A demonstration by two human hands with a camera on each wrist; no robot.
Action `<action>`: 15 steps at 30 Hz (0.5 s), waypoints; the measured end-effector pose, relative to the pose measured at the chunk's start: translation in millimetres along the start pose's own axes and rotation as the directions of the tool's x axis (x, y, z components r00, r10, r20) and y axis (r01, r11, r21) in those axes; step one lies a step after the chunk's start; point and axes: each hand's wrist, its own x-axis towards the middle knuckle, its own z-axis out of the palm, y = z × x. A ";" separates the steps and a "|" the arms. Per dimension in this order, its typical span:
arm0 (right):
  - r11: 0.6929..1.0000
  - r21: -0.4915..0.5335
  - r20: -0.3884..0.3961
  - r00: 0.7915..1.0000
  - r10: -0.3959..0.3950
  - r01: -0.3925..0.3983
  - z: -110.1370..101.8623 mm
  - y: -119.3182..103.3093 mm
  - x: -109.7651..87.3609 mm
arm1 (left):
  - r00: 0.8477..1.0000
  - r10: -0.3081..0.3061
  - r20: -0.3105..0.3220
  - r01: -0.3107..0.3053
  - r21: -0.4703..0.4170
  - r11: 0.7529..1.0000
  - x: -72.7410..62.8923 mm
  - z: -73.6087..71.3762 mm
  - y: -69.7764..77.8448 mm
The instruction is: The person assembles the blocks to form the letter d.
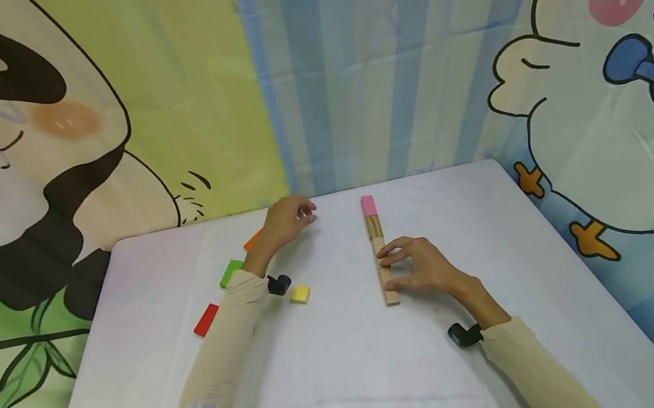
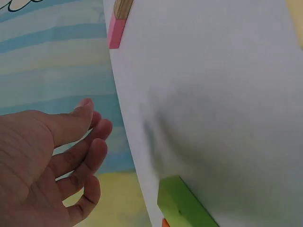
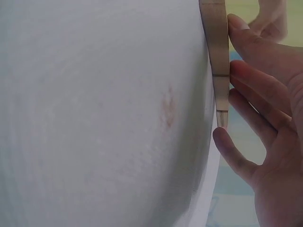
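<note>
A straight line of blocks runs front to back on the table: a pink block (image 1: 369, 205) at the far end, a darker striped wooden block (image 1: 374, 226) after it, then pale wooden blocks (image 1: 391, 298) nearer the front. Against the right side of the pale blocks, my right hand (image 1: 422, 267) rests its fingertips, fingers spread and not wrapped round them. My left hand (image 1: 287, 223) hovers near the table's back edge with fingers loosely bent and nothing in them. Partly behind that wrist lies an orange block (image 1: 252, 241). A green block (image 2: 182, 203) shows below the hand in the left wrist view.
Left of the line, a yellow block (image 1: 299, 294) lies near my left wrist and a red block (image 1: 206, 319) lies farther left. The white table (image 1: 359, 393) ends at a printed cloth backdrop (image 1: 359, 83). Each wrist wears a small black camera.
</note>
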 end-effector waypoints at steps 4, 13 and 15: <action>1.000 -0.004 -0.013 1.000 -0.003 0.003 -0.5 1.0 -2.7 | 1.000 0.009 0.013 -0.010 0.062 0.998 -18.9 -11.0 -14.7; 1.000 0.014 -0.011 1.000 -0.009 0.009 0.2 1.2 -0.8 | 0.991 0.057 0.122 -0.076 0.158 0.984 -54.3 -45.6 -45.5; 1.000 0.014 -0.015 1.000 -0.002 0.002 0.0 0.2 -0.7 | 0.988 0.054 0.145 -0.078 0.166 0.983 -60.5 -50.8 -49.1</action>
